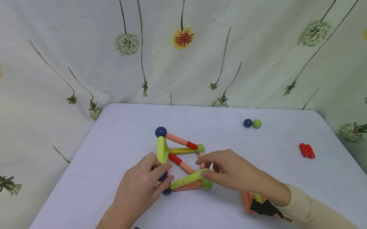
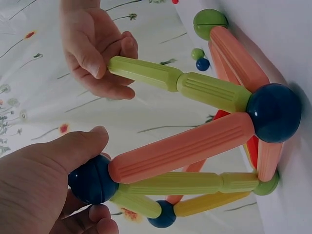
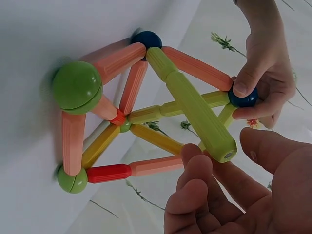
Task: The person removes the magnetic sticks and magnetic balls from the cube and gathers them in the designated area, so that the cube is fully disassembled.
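A frame of magnetic rods and balls stands on the table. My left hand (image 1: 140, 183) grips a raised blue ball (image 2: 92, 180) between thumb and fingers. From it, a salmon rod (image 2: 183, 148) runs down to a lower blue ball (image 2: 275, 113). A two-piece lime rod (image 3: 200, 112) slants up from that lower ball. At the lime rod's free end, my right hand (image 1: 229, 170) holds it lightly between thumb and fingers. Green balls (image 3: 78, 87) and salmon rods (image 3: 73, 144) form the base. Another blue ball (image 1: 161, 132) tops the far corner.
On the white table (image 1: 280, 144), a loose blue ball (image 1: 247, 123) and green ball (image 1: 257, 124) sit at the back. Two short red rods (image 1: 306, 150) lie to the right. Several salmon rods (image 1: 245, 201) lie partly under my right forearm. A flowered cloth (image 1: 200, 66) hangs behind.
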Demonstrator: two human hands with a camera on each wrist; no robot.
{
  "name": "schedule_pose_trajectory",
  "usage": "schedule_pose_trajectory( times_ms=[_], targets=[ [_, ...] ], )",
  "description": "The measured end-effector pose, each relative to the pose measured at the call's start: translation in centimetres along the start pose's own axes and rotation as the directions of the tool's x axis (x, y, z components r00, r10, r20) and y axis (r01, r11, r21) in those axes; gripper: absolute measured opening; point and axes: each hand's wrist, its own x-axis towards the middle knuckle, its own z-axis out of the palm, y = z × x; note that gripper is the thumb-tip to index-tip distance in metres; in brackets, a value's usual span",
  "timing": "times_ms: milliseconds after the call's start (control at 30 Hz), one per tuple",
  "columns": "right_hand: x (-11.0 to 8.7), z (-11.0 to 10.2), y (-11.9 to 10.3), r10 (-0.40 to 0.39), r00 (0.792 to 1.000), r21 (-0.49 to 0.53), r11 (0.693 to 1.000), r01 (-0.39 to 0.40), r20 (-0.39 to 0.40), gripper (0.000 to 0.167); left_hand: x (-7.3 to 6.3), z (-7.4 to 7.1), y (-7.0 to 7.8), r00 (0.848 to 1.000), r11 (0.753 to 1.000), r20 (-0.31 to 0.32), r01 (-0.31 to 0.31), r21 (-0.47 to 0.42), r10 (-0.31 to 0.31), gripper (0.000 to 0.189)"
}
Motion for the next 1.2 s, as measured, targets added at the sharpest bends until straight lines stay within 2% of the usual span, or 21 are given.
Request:
schedule_pose_trajectory(
  times_ms=[100, 300, 400, 567, 800, 1067, 1200],
  targets=[
    [0.2, 0.0, 0.0, 0.011, 1.000, 0.011, 1.000, -0.012, 0.027, 0.022, 0.0, 0.0, 0.0, 1.000, 1.000, 0.003, -0.004, 0.000, 0.004, 0.035],
    [0.3, -0.1, 0.1, 0.084, 0.989, 0.060, 0.994, -0.091, 0.120, 0.018, 0.1, -0.1, 0.1, 1.000, 1.000, 0.007, -0.007, 0.008, 0.007, 0.034],
    [0.2, 0.0, 0.3, 0.103, 0.987, 0.105, 0.988, -0.117, 0.126, 0.018, 0.1, 0.0, 0.1, 1.000, 1.000, -0.006, -0.014, 0.007, 0.014, 0.034],
    [0.1, 0.2, 0.8, 0.163, 0.983, 0.189, 0.966, -0.177, 0.085, 0.019, 0.1, 0.1, 0.2, 1.000, 1.000, -0.020, -0.016, -0.001, 0.016, 0.033],
    [-0.1, 0.4, 1.7, 0.287, 0.957, 0.336, 0.897, -0.288, 0.055, 0.020, 0.0, 0.1, 0.3, 1.000, 1.000, -0.011, -0.009, -0.007, 0.009, 0.033],
    [-2.2, -0.5, 2.8, 0.335, 0.938, 0.351, 0.891, -0.286, -0.086, 0.020, 0.0, 0.1, 0.3, 1.000, 1.000, -0.013, -0.013, -0.005, 0.013, 0.034],
    [-3.9, -0.7, 3.6, 0.335, 0.922, 0.328, 0.908, -0.260, -0.196, 0.021, 0.0, 0.2, 0.2, 1.000, 1.000, -0.020, -0.015, -0.011, 0.014, 0.034]
  ],
)
